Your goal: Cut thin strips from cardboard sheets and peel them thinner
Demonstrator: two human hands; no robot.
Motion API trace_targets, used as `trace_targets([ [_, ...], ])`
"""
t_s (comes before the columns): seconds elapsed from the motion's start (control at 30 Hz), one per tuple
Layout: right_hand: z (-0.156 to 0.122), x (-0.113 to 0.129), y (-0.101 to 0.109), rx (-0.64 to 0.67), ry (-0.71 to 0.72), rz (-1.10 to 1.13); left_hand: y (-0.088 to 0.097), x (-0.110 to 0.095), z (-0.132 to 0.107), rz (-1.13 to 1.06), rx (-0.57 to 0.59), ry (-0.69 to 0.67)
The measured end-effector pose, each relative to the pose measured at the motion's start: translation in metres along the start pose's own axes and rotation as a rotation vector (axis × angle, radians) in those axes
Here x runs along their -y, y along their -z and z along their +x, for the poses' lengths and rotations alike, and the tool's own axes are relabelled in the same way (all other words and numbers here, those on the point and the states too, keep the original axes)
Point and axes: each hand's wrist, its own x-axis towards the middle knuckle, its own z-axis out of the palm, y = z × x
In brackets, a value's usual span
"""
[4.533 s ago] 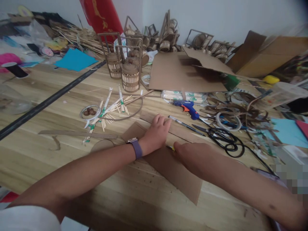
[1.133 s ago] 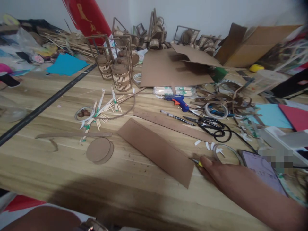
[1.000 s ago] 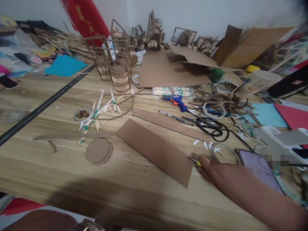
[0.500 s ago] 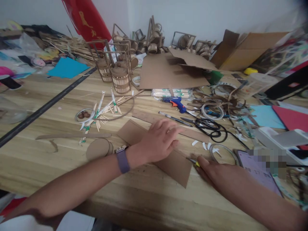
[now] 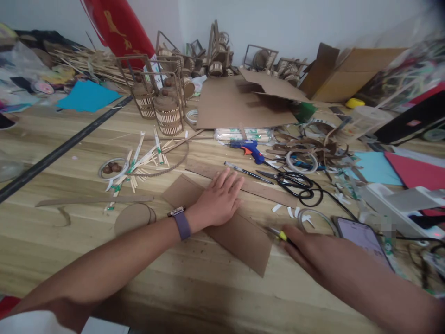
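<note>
My left hand (image 5: pixel 219 199), with a purple watch strap on its wrist, lies flat with fingers stretched out on a long brown cardboard strip (image 5: pixel 243 236) on the wooden table. My right hand (image 5: pixel 313 253) is closed around a small cutting tool with a yellow tip (image 5: pixel 278 233), its point at the strip's right edge. A second narrower cardboard strip (image 5: pixel 264 191) lies just beyond my left fingers. Two stacked cardboard discs (image 5: pixel 134 218) lie left of the strip.
Black scissors (image 5: pixel 299 185), a pen (image 5: pixel 248 172), a blue glue gun (image 5: pixel 248 149) and tape rolls (image 5: pixel 318 220) lie to the right. A phone (image 5: pixel 361 236) sits near my right forearm. Small bamboo lanterns (image 5: pixel 167 113), loose sticks (image 5: pixel 146 157), a cardboard sheet (image 5: pixel 239 104) and a long black bar (image 5: pixel 62 148) lie further off.
My left hand, out of view a second ago, has come back and now lies flat on the cardboard strip. My right hand stays at the strip's right edge with the tool.
</note>
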Motion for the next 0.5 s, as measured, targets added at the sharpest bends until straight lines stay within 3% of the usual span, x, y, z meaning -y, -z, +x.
trace_targets([
  [0.07, 0.019, 0.023, 0.014, 0.179, -0.046, -0.056, -0.002, 0.002, 0.000, -0.007, -0.014, -0.001],
  [0.1, 0.028, 0.032, 0.018, 0.202, -0.035, -0.058, -0.003, 0.002, -0.001, -0.008, -0.023, -0.002],
  [0.23, 0.047, 0.046, 0.020, 0.180, -0.001, -0.070, -0.004, 0.002, -0.001, 0.006, -0.049, -0.011],
  [0.5, 0.055, 0.051, 0.027, 0.238, -0.009, -0.155, -0.002, -0.001, -0.001, 0.015, -0.022, 0.006],
])
